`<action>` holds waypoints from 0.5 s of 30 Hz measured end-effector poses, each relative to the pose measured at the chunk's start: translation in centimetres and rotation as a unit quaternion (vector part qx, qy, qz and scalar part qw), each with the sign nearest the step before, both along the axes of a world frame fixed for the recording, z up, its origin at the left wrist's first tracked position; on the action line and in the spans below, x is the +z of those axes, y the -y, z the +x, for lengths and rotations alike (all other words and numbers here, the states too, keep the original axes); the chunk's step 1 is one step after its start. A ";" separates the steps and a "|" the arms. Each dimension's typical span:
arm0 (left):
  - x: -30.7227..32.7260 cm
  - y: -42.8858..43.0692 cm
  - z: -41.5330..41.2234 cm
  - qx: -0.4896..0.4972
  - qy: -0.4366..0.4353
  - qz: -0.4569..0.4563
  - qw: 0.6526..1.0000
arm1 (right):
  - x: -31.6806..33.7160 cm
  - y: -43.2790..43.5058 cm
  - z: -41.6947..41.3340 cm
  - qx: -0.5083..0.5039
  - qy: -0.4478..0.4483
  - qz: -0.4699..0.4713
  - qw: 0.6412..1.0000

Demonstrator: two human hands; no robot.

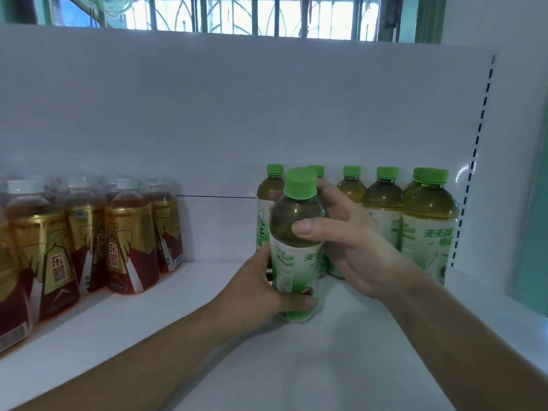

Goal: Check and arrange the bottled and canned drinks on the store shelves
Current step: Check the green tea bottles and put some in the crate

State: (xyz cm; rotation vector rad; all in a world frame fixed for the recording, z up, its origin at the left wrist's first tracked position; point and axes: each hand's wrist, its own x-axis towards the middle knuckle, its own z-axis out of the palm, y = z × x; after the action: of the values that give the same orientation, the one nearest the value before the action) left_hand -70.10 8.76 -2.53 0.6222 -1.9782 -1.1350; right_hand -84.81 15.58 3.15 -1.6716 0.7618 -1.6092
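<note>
A green-capped tea bottle (293, 229) stands upright near the front middle of the white shelf (341, 366). My left hand (261, 295) grips its lower label and base from the left. My right hand (353, 241) wraps its upper body from the right, thumb across the front. Behind and to the right stand several more green-capped tea bottles (382, 209) in a cluster against the back panel. At the left stands a group of white-capped bottles with gold-and-red labels (124, 238).
A bare stretch of shelf lies between the two bottle groups. The white back panel (237, 114) rises behind them, with a slotted upright (477, 149) at the right. A barred window (252, 16) shows above.
</note>
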 end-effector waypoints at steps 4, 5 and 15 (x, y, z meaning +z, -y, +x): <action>0.3 0.3 0.1 0.009 0.006 -0.001 1.000 | 0.1 0.2 0.0 -0.054 0.018 0.024 0.998; 0.3 0.3 0.2 0.016 0.008 0.004 1.000 | 0.2 0.1 0.0 -0.072 0.018 0.027 0.997; 1.7 3.3 2.8 0.157 -0.018 0.071 0.985 | 3.0 3.7 -1.3 -0.407 -0.197 0.054 0.890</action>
State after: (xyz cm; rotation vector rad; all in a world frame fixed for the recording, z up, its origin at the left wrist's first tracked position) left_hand -67.35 5.44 -0.87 0.9449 -1.7052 -1.0867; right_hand -86.10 11.93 6.16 -1.7164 1.9239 -1.6885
